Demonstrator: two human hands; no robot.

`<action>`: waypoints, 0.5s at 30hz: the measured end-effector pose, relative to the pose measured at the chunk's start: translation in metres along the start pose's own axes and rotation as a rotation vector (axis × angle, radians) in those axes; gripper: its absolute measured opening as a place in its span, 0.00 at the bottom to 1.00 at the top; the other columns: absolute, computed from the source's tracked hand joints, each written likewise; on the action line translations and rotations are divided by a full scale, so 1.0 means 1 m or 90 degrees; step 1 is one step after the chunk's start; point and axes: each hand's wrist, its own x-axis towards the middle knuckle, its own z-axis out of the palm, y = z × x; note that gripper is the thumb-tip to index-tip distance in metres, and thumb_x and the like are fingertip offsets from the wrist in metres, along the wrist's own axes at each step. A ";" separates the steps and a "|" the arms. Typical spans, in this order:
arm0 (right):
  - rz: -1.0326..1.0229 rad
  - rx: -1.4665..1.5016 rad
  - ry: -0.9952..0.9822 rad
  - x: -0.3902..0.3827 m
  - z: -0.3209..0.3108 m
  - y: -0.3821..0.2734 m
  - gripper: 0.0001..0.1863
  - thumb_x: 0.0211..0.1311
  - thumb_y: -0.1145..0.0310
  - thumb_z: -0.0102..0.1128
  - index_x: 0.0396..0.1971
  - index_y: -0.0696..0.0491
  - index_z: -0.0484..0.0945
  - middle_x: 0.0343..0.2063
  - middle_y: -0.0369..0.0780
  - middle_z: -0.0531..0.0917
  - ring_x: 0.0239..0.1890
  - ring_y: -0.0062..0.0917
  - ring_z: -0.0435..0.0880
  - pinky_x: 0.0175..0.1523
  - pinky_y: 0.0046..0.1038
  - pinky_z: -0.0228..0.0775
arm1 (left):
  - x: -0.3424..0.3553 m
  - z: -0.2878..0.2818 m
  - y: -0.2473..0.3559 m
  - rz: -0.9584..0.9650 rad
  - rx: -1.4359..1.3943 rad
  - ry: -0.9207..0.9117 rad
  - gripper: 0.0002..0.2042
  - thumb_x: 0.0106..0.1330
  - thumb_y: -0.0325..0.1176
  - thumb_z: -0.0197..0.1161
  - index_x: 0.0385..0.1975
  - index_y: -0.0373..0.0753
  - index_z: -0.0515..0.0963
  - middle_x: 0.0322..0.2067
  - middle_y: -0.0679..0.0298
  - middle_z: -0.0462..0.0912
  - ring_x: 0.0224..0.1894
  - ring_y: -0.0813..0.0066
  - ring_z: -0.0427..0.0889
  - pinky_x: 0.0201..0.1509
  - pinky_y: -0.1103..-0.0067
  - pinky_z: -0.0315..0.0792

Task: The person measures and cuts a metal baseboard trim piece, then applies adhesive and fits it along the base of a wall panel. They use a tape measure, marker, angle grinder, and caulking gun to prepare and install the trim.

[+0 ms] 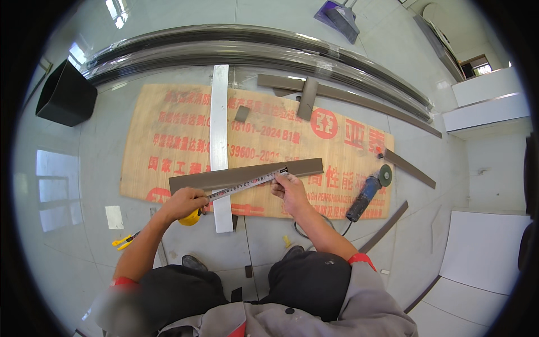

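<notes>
over printed board (133, 146), hands (187, 203) (293, 192) hold tape measure (241, 185).

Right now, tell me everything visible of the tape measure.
The tape measure has a yellow case, partly hidden by the left hand, and a pale blade with dark and red markings. Drawn out, the blade slants to the right hand, which grips its end; whether it touches the white strip beneath is unclear.

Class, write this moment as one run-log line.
left hand: holding yellow tape measure; right hand: pinching extended blade; brown strip: across white bar; blue grinder: lying on tan board
</notes>
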 end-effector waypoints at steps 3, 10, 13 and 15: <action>-0.033 0.013 0.037 0.011 -0.023 -0.021 0.09 0.69 0.64 0.64 0.36 0.54 0.79 0.28 0.35 0.82 0.28 0.17 0.83 0.33 0.21 0.79 | 0.000 0.000 -0.019 0.010 -0.052 0.029 0.13 0.67 0.35 0.58 0.29 0.31 0.82 0.26 0.60 0.85 0.31 0.74 0.84 0.41 0.77 0.76; -0.270 -0.966 0.420 0.078 -0.144 -0.062 0.21 0.58 0.55 0.71 0.33 0.59 0.79 0.28 0.45 0.85 0.29 0.26 0.85 0.36 0.33 0.76 | 0.010 -0.014 -0.024 -0.048 -0.214 0.100 0.10 0.70 0.33 0.57 0.35 0.31 0.80 0.34 0.60 0.85 0.35 0.75 0.84 0.42 0.79 0.77; -0.219 -0.752 0.462 0.102 -0.211 -0.059 0.22 0.57 0.54 0.71 0.34 0.60 0.80 0.30 0.46 0.86 0.32 0.30 0.86 0.37 0.34 0.76 | 0.044 -0.006 -0.019 -0.059 -0.175 0.087 0.11 0.70 0.34 0.58 0.35 0.31 0.81 0.33 0.61 0.85 0.36 0.76 0.82 0.43 0.78 0.76; -0.250 -0.624 0.489 0.105 -0.223 -0.053 0.21 0.57 0.54 0.70 0.34 0.59 0.81 0.29 0.46 0.86 0.34 0.33 0.87 0.38 0.35 0.76 | 0.054 -0.003 -0.019 -0.077 -0.159 0.084 0.12 0.69 0.35 0.58 0.35 0.31 0.82 0.33 0.62 0.85 0.36 0.77 0.82 0.43 0.78 0.76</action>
